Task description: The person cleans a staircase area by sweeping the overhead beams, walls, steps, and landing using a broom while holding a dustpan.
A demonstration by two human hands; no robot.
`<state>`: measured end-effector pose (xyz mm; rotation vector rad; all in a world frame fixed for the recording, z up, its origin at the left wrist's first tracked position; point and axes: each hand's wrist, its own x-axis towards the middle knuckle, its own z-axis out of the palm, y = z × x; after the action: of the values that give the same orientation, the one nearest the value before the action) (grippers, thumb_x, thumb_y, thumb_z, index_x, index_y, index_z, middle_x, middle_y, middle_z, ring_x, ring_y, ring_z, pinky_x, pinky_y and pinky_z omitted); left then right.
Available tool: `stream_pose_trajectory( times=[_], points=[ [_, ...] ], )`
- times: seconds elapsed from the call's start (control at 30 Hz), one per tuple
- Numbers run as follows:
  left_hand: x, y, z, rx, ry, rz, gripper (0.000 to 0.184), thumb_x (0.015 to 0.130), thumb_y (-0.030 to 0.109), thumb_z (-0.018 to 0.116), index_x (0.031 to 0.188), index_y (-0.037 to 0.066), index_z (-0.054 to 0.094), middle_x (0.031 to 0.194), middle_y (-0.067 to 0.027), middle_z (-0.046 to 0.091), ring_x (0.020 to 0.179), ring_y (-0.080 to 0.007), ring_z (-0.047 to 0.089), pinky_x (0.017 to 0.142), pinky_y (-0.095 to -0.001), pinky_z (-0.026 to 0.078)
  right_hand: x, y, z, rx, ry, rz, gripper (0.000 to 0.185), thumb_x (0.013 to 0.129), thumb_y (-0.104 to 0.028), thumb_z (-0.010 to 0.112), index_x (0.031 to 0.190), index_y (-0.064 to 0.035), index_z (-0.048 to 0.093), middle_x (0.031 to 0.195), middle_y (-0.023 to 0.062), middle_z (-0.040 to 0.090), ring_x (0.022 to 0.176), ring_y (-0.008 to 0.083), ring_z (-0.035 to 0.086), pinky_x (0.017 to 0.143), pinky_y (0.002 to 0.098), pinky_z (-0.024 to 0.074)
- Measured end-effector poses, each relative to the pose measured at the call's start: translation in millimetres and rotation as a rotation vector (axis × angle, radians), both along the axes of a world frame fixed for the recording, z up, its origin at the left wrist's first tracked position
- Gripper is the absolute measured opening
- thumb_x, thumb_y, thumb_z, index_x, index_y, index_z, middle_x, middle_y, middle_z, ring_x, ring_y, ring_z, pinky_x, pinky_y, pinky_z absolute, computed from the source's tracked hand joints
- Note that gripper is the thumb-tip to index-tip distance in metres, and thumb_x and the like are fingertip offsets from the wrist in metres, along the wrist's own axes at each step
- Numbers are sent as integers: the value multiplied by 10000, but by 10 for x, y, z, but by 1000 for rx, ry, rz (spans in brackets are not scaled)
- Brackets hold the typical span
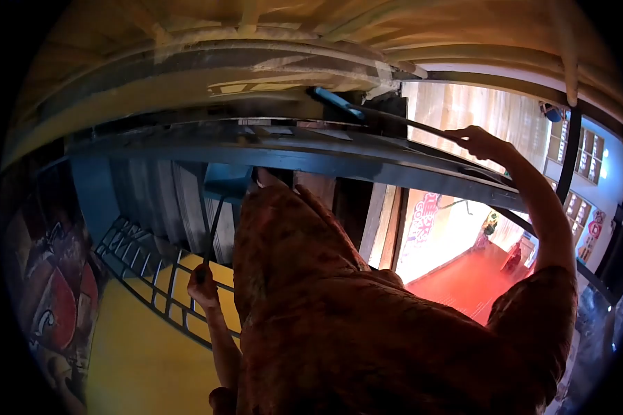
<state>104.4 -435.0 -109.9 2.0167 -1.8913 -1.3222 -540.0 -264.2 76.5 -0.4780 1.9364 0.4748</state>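
My right hand (484,145) is wrapped around the dark handle of a brush, with that arm stretched out to the right. The brush's blue head (336,102) is at the far end, close to the dusty surface beyond the beam. Low on the left, my left hand (204,287) grips the thin dark handle of a blue-grey dustpan (227,178). The pan is by the near side of the beam, beside my foot. My patterned clothing (339,318) hides much of the middle.
A long blue-grey beam (311,158) crosses in front of me. At lower left a metal ladder-like rail (166,283) runs over a yellow floor (145,353). Through an opening on the right lies a bright red floor (457,280). A painted panel (59,304) is at far left.
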Motion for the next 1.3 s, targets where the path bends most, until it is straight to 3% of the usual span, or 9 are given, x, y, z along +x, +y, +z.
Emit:
stream_pose_trajectory(
  times=[0.27,0.33,0.5,0.8,0.9,1.0,1.13,1.27,1.3],
  points=[
    [208,55,-237,34,33,132,75,779,46,619,827,-5,647,651,-33,611,555,-87,509,521,-234,423,-468,632,-61,-205,-30,366,356,918,-148,448,1262,-232,472,573,53,487,379,91,369,361,276,364],
    [219,44,-241,15,10,69,77,778,51,621,824,-5,648,647,-42,613,548,-93,513,517,-237,427,-201,162,-132,-30,-5,253,333,918,-156,439,1244,-199,492,655,109,552,436,132,491,431,287,456],
    [123,-47,-97,30,-68,-27,92,783,68,606,822,-3,648,619,-62,603,522,-102,512,484,-243,411,35,-78,-379,-50,-50,45,340,920,-165,448,1248,-241,492,537,16,392,390,114,314,386,247,388],
    [240,-17,-162,101,46,99,89,781,62,597,828,-3,638,632,-10,577,535,-80,483,485,-217,373,-113,117,312,14,-8,52,384,910,-116,461,1259,-275,473,528,15,445,375,72,315,359,246,331],
    [170,6,-92,111,186,197,67,801,72,594,806,21,636,593,7,558,490,-59,439,433,-200,318,-281,212,77,125,-12,146,391,901,-103,467,1266,-242,467,798,129,636,420,141,420,469,308,425],
    [75,-44,1,96,5,83,73,810,90,593,797,31,635,587,16,554,460,-45,415,405,-202,292,-326,362,-243,-206,-125,438,402,889,-83,470,1268,-216,463,840,167,629,523,212,501,578,337,463],
    [148,-62,-127,-36,268,-15,92,813,123,601,782,42,633,534,29,506,423,-33,388,382,-197,278,-145,330,-212,-325,-88,314,358,886,-86,472,1233,-170,500,1022,160,612,821,319,588,801,407,462],
    [185,-47,-201,56,246,82,100,808,136,607,780,43,632,519,34,476,411,-28,375,368,-195,272,-291,390,-9,-281,-83,233,404,883,-64,484,1252,-228,485,911,106,657,538,149,528,536,298,451],
    [150,-45,-169,65,191,85,100,807,136,607,785,42,633,519,35,466,409,-26,371,364,-194,270,-115,60,245,-55,-4,96,386,893,-82,481,1242,-246,497,670,57,610,426,91,435,434,255,408]
  ],
)
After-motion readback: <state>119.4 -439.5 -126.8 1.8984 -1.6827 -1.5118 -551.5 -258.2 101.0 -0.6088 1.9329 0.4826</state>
